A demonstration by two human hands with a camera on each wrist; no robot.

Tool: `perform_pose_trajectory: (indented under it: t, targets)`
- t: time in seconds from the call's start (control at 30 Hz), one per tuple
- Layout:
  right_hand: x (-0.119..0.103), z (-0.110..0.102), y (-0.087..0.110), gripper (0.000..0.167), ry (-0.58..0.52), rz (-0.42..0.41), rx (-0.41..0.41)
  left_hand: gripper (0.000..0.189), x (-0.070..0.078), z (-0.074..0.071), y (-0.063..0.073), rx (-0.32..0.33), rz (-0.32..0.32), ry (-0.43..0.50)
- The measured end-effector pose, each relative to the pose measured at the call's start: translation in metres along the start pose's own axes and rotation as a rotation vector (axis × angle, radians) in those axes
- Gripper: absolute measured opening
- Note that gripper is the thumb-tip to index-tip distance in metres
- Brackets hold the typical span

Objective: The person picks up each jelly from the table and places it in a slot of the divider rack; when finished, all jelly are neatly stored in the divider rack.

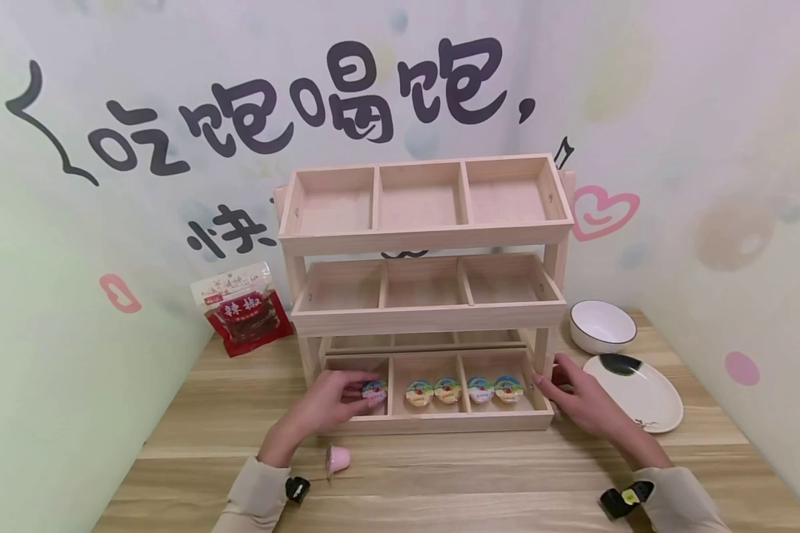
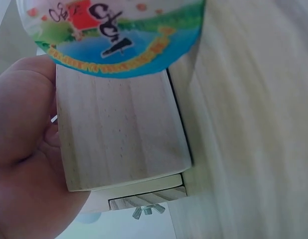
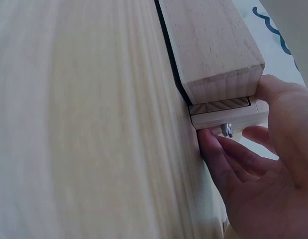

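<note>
My left hand [image 1: 330,400] reaches into the left compartment of the lowest tray [image 1: 440,424] of a wooden three-tier rack [image 1: 427,238]. Its thumb and fingers pinch a small jelly cup [image 1: 375,391] with a printed lid. My right hand [image 1: 583,400] grips the right end of that tray; in the right wrist view its thumb lies by the upper edge, with fingers beside the end near a wing nut [image 3: 227,130]. Two jelly cups [image 1: 419,393] sit in the middle compartment and two more cups [image 1: 481,389] in the right one. A pink jelly cup [image 1: 337,460] lies sideways on the table.
A red-and-clear bag labelled as chili [image 1: 247,314] leans at the back left. At the right stand a white bowl [image 1: 603,326] and an oval plate [image 1: 647,396] with a dark patch. The rack's middle tray [image 1: 427,320] and top tray [image 1: 427,240] overhang the lowest one.
</note>
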State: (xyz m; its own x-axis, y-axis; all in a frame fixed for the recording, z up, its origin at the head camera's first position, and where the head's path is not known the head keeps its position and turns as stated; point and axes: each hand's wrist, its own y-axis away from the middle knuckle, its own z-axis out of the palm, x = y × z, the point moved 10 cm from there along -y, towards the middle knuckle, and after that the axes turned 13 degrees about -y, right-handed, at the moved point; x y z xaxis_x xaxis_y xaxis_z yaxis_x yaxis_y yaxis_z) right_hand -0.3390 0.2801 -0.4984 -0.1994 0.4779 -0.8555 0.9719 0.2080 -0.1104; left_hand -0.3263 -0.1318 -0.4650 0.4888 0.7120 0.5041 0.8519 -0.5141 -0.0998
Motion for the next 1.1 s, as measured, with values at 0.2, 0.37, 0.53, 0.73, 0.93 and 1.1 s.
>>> perform_pose_trajectory:
  t: [0.2, 0.37, 0.53, 0.73, 0.93, 1.1]
  targets:
    - [0.0, 0.0, 0.0, 0.047, -0.007, 0.004, -0.002, 0.043, 0.001, -0.001, 0.0, 0.003, 0.028, -0.011]
    - [0.0, 0.001, -0.001, 0.047, -0.009, 0.008, -0.005, 0.043, 0.002, -0.001, 0.0, -0.006, 0.039, -0.041]
    - [-0.001, 0.001, -0.001, 0.047, -0.008, 0.008, -0.003, 0.045, 0.005, -0.003, 0.001, 0.014, 0.052, -0.085]
    - [0.0, 0.0, 0.001, 0.046, -0.009, -0.001, 0.002, 0.055, 0.013, -0.014, 0.006, 0.112, 0.096, -0.171]
    - [0.002, 0.002, 0.002, 0.051, -0.02, 0.005, -0.006, 0.035, 0.024, -0.031, 0.029, 0.204, 0.141, -0.123]
    - [0.001, 0.0, 0.0, 0.051, -0.022, 0.001, 0.0, 0.015, 0.029, -0.03, 0.055, 0.166, 0.159, -0.069]
